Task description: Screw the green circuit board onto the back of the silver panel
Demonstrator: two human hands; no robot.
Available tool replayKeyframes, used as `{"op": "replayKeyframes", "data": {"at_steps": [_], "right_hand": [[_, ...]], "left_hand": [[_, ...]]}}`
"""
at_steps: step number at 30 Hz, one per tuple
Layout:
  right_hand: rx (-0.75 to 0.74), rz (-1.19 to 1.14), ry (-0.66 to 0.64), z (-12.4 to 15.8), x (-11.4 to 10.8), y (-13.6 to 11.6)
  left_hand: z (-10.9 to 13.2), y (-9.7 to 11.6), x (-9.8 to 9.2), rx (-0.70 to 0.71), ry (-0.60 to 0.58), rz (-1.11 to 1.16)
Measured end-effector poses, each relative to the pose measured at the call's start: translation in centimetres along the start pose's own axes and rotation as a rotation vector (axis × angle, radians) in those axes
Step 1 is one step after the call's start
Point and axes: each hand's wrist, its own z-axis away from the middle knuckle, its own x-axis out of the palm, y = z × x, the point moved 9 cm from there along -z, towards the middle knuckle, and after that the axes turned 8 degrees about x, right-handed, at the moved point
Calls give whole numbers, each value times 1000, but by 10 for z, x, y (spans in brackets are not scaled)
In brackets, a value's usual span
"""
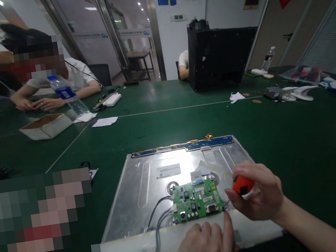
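Green table point(283, 134), right fingers point(252, 171) clamped on red screwdriver point(242, 184), left index finger point(228, 226) extended beside circuit board point(198, 199)

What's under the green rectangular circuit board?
Silver metal back of a flat panel, showing past the top and sides of the green rectangular circuit board. Two round metal shapes show partly near its upper corners. Directly beneath, the board covers everything.
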Motion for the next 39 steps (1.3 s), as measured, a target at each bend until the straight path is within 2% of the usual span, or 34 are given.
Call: {"op": "replayKeyframes", "data": {"at_steps": [11, 20, 30, 39], "right_hand": [[35, -117, -97, 1, 2, 6], [5, -21, -6, -1, -2, 2], [6, -59, -49, -1, 1, 3], [48, -118, -73, 3, 1, 7]], "left_hand": [[-1, -1, 2, 10, -8, -10], [0, 0, 3, 14, -34, 16], [0, 0, 5, 14, -42, 23], [0, 1, 10, 19, -108, 55]]}}
